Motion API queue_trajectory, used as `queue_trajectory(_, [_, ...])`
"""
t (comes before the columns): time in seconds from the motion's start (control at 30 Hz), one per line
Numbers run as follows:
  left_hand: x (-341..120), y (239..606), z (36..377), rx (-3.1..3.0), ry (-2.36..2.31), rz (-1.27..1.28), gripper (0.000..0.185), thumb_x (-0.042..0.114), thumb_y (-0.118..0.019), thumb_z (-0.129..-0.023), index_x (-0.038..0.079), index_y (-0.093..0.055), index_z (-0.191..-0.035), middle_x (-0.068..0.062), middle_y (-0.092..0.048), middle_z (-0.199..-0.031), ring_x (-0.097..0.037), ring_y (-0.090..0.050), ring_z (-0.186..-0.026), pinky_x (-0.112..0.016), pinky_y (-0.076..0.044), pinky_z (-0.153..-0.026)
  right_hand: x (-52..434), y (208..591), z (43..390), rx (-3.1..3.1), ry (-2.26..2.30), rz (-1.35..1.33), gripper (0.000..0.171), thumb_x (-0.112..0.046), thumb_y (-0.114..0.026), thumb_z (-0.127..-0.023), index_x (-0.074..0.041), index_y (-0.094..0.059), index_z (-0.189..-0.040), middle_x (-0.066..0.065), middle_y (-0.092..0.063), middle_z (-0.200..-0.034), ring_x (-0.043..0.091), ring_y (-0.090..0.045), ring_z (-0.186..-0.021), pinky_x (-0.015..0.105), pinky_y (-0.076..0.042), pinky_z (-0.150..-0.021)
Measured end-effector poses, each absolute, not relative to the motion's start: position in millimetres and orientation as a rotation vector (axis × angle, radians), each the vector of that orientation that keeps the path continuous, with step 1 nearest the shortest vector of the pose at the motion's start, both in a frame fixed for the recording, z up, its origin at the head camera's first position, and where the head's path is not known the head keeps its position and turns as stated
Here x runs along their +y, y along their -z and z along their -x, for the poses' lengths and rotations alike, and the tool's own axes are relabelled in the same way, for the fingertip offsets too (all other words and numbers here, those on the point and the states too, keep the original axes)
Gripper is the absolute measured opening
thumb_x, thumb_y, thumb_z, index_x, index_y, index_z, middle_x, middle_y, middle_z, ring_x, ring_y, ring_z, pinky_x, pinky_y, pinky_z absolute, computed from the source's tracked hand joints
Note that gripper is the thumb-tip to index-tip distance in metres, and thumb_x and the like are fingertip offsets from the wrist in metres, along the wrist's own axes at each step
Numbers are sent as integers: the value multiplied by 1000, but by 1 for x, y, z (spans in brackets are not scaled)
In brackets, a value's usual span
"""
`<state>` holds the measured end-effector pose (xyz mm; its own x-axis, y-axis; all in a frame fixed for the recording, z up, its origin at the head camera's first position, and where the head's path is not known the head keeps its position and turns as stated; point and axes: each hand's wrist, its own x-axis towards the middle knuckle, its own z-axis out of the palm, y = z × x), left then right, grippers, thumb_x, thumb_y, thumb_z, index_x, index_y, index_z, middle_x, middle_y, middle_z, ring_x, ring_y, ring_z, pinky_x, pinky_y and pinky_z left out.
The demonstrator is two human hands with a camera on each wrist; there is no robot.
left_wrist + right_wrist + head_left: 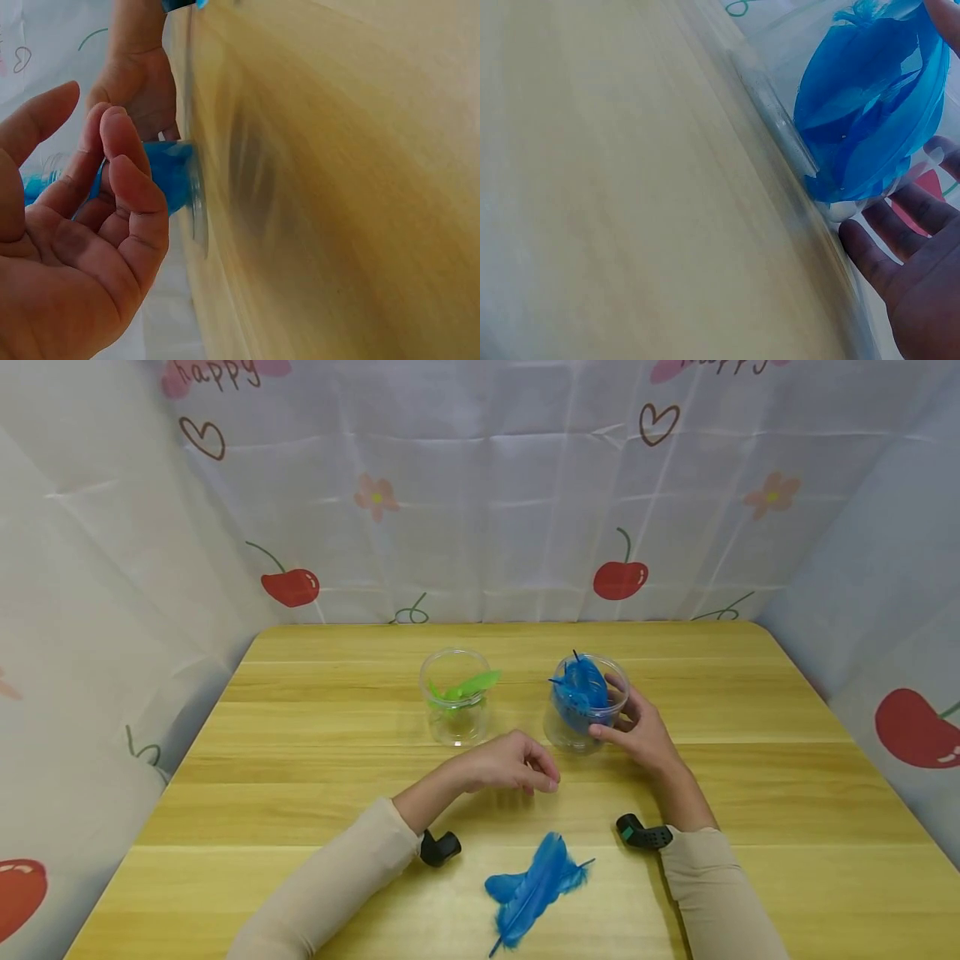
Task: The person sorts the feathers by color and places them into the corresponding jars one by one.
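Note:
My right hand point(641, 731) grips the right side of a clear plastic cup point(573, 743), thumb at the front and fingers around the far side. Inside it are blue feathers point(583, 685), their quills poking above the rim; the right wrist view shows them bunched against the wall. My left hand point(513, 764) hovers over the table just in front of the cups, fingers loosely curled. In the left wrist view its thumb stands apart and nothing lies between the fingers. Several loose blue feathers point(534, 893) lie crossed on the table between my forearms.
A second clear plastic cup point(459, 731) stands to the left, holding green feathers point(471, 686), one leaning over its rim. Both stand on a wooden table point(315, 793). A curtain point(480, 535) printed with cherries hangs behind the table's far edge.

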<state>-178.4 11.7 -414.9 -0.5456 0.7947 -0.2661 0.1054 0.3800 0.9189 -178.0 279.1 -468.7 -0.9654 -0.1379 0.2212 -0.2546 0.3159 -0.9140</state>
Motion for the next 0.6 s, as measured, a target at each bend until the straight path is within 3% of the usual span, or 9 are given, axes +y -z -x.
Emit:
queue_trajectory(0.27, [16,423,175,1933,-1061,-804,6,9,-74,-89,6,-75,-94,0,-69,-83,-15,-61,-73,-28,-51,-66,278,467,177,-2477,-1748,-349,82,-6,-73,-87,-10,-28,-155,23,-38,-152,45,-38,-136,61,-35,-104])
queue_trajectory(0.6, [20,429,166,1927,-971,-859,4,5,-75,-87,2,-74,-88,3,-66,-71,-13,-55,-59,-23,-47,-53,278,467,177,-2467,-1757,-355,81,-4,-73,-87,-7,-28,-155,23,-39,-151,45,-39,-135,60,-35,-104])
